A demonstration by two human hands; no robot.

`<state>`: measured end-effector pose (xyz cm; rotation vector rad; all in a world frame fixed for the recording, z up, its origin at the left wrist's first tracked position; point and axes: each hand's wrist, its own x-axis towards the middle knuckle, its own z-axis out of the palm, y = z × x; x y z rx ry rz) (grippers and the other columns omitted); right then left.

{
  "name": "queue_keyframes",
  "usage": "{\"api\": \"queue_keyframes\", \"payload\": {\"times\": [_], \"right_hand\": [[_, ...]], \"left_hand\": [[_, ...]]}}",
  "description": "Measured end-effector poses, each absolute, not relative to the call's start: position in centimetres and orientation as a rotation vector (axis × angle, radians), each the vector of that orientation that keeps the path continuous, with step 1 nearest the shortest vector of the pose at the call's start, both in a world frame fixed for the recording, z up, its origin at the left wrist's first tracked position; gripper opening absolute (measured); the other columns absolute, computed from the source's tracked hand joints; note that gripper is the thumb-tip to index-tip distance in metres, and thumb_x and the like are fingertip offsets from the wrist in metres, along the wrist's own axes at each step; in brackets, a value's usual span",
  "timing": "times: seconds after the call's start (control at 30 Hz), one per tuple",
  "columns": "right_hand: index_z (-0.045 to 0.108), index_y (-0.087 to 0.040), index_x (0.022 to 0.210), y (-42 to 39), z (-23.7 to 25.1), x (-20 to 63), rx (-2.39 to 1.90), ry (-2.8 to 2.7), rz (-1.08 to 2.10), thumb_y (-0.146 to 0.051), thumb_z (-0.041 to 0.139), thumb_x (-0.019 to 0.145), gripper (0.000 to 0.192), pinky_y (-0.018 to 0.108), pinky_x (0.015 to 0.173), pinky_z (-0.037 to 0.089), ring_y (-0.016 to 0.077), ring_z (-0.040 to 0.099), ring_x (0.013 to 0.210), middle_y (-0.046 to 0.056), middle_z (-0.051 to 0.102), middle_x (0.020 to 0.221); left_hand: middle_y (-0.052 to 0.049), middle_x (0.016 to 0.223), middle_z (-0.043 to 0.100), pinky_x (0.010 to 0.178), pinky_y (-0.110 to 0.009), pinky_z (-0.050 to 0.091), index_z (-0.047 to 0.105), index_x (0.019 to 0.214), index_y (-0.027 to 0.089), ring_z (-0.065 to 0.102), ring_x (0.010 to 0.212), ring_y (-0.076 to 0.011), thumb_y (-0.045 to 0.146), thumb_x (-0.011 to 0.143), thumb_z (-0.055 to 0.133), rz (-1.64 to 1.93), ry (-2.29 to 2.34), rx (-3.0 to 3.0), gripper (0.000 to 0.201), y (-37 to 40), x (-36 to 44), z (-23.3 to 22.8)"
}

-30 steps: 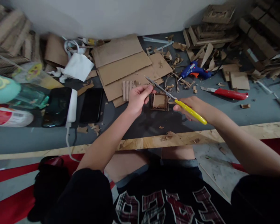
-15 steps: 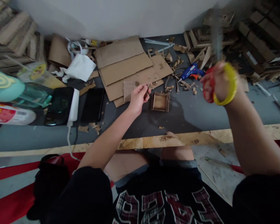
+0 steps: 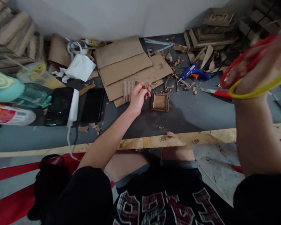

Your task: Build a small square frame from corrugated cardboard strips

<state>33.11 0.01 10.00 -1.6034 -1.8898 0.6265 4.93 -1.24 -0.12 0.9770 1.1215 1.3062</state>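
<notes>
My left hand [image 3: 140, 97] is closed in a pinch on a small piece of cardboard [image 3: 146, 85], held up above the table. Just to its right sits a small square cardboard tray [image 3: 160, 102] with corrugated edging. Behind the fingers lies a ribbed cardboard piece [image 3: 128, 91]. At the right edge my right hand [image 3: 259, 67] is raised and smeared by motion. Red-handled scissors [image 3: 253, 51] are in its fingers, the blades not clear. A yellow band [image 3: 250, 89] circles that wrist.
Flat cardboard sheets [image 3: 128, 68] lie behind my left hand. A blue glue gun [image 3: 194, 71] and a red-handled knife [image 3: 221, 93] rest to the right, near scraps. Phones [image 3: 93, 105] and bottles [image 3: 11, 114] stand left. A wooden edge [image 3: 152, 142] runs along the front.
My right hand has swung right and up with the scissors, uncovering the red-handled knife. My left hand has stayed nearly still, the small cardboard piece now turned more toward view.
</notes>
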Motion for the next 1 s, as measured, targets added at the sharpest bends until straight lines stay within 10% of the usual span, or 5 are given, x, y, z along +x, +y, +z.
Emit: {"api": "queue_keyframes", "payload": {"times": [0.17, 0.33, 0.47, 0.7, 1.0], "right_hand": [[0.043, -0.022, 0.060, -0.2, 9.3, 29.9, -1.858, -1.750, 0.355, -0.052, 0.070, 0.083, 0.046, 0.031, 0.056, 0.030, 0.0092, 0.037, 0.052, -0.004, 0.035, 0.053], [0.051, -0.017, 0.066, 2.9, 11.0, 25.0, -1.700, -2.336, 0.066, -0.050, 0.063, 0.085, 0.040, 0.032, 0.071, 0.040, 0.0187, 0.057, 0.072, 0.005, 0.050, 0.062], [0.065, -0.007, 0.109, 8.0, 11.0, 20.2, -1.521, -2.558, -0.043, -0.041, 0.067, 0.083, 0.043, 0.048, 0.094, 0.047, 0.0378, 0.061, 0.115, 0.014, 0.066, 0.110], [0.069, -0.010, 0.109, 12.2, 8.4, 17.3, -1.236, -2.744, 0.229, -0.040, 0.071, 0.076, 0.045, 0.013, 0.085, 0.034, -0.0016, 0.048, 0.076, -0.007, 0.061, 0.083], [0.074, -0.010, 0.115, 11.1, 8.3, 26.6, -1.651, -2.177, 0.128, -0.033, 0.052, 0.092, 0.038, 0.025, 0.084, 0.036, 0.0115, 0.061, 0.091, 0.010, 0.076, 0.107]], "left_hand": [[0.004, 0.061, 0.054, 0.061, -0.023, 0.033, 0.063, 0.070, 0.018, 0.044, 0.058, -0.0081, 0.008, 0.072, 0.049, 1.175, 1.351, 1.288, 0.017, -0.8, 4.2, -1.4], [0.005, 0.058, 0.048, 0.061, -0.026, 0.030, 0.060, 0.065, 0.019, 0.043, 0.059, -0.0100, 0.020, 0.075, 0.058, 1.128, 1.468, 1.486, 0.010, -1.2, 3.9, -1.5], [0.005, 0.056, 0.049, 0.060, -0.026, 0.033, 0.061, 0.069, 0.020, 0.041, 0.053, -0.0094, 0.031, 0.075, 0.066, 1.026, 1.574, 1.706, 0.014, -2.0, 4.3, -0.8], [-0.005, 0.079, 0.071, 0.076, -0.032, 0.046, 0.068, 0.087, 0.018, 0.062, 0.070, -0.0172, 0.038, 0.070, 0.078, 0.734, 1.629, 1.921, 0.029, -2.3, 4.4, -0.9], [-0.004, 0.069, 0.059, 0.083, -0.039, 0.044, 0.062, 0.072, 0.021, 0.057, 0.073, -0.0209, 0.036, 0.083, 0.066, 0.605, 1.751, 2.195, 0.019, -2.4, 4.7, -0.9]]}}
